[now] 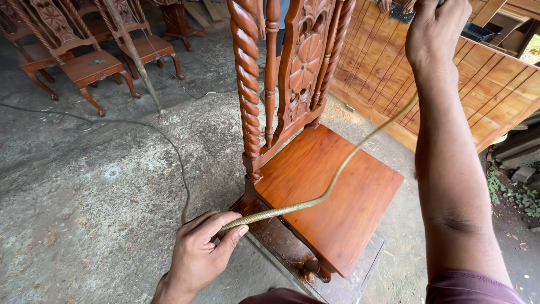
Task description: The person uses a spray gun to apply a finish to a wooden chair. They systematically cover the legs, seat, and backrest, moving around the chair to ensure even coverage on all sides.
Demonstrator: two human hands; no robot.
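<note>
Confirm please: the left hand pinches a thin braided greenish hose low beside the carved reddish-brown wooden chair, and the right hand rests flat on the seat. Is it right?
Not quite. The right hand is raised at the top edge of the head view, not flat on the seat. The left hand does pinch the thin braided greenish hose low beside the carved reddish-brown wooden chair.
</note>
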